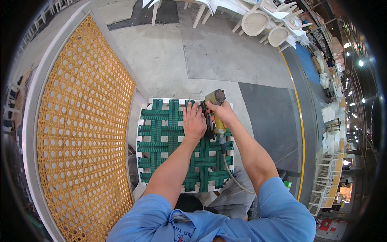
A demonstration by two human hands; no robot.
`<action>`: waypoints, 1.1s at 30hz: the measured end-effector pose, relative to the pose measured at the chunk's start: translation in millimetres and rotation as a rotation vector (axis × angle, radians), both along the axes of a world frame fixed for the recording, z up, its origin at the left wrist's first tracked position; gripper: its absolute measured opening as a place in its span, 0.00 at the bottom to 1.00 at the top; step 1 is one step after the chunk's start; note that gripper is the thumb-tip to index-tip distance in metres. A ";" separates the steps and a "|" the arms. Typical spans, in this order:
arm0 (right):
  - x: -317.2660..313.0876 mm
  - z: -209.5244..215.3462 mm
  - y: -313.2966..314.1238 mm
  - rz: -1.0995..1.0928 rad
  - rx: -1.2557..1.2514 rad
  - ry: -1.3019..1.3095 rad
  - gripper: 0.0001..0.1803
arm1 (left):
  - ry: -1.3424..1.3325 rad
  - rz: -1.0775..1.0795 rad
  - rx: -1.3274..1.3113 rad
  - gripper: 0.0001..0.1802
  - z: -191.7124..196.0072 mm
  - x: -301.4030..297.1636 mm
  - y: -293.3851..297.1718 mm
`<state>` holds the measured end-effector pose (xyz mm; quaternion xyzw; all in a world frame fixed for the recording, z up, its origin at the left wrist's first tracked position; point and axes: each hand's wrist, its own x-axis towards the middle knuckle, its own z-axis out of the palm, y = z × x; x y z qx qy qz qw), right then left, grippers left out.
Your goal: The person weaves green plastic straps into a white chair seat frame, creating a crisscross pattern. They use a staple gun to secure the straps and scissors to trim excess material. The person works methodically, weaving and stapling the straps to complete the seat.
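A chair seat of woven green webbing [174, 143] on a white frame [140, 123] lies in front of me. My left hand [194, 123] rests on the webbing near the far edge, fingers stretched out. Just to its right, my right hand [224, 114] is wrapped round a yellow and black pneumatic stapler [215, 97]. The tool stands over the far right part of the seat; its nose is hidden, so I cannot tell whether it touches the webbing. From its lower end an air hose [230, 173] runs down toward my right side.
A tall chair back with yellow cane mesh [86, 133] in a pale frame rises close on the left. White chairs [254, 22] are piled at the far right. Grey concrete floor [225, 56] lies beyond, with a yellow line [296, 94] on the right. Stacked white frames [326, 177] stand at the right.
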<state>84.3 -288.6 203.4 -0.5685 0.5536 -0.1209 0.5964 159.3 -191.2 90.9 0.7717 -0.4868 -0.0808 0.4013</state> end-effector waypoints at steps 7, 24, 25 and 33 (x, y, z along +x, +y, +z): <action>-7.2 -0.2 0.4 -0.026 -0.023 0.046 0.14 | 0.023 -0.015 0.023 0.22 0.4 0.9 -1.0; -296.5 192.2 111.6 -0.278 -0.164 0.217 0.24 | -0.377 -0.170 0.303 0.23 -2.3 4.3 -6.1; -336.3 205.8 129.9 -0.311 -0.187 0.307 0.25 | -0.457 -0.146 0.202 0.21 0.4 2.8 -4.6; -538.7 152.6 249.4 -0.730 0.117 0.128 0.25 | 0.618 -0.291 0.074 0.20 41.0 -73.1 167.1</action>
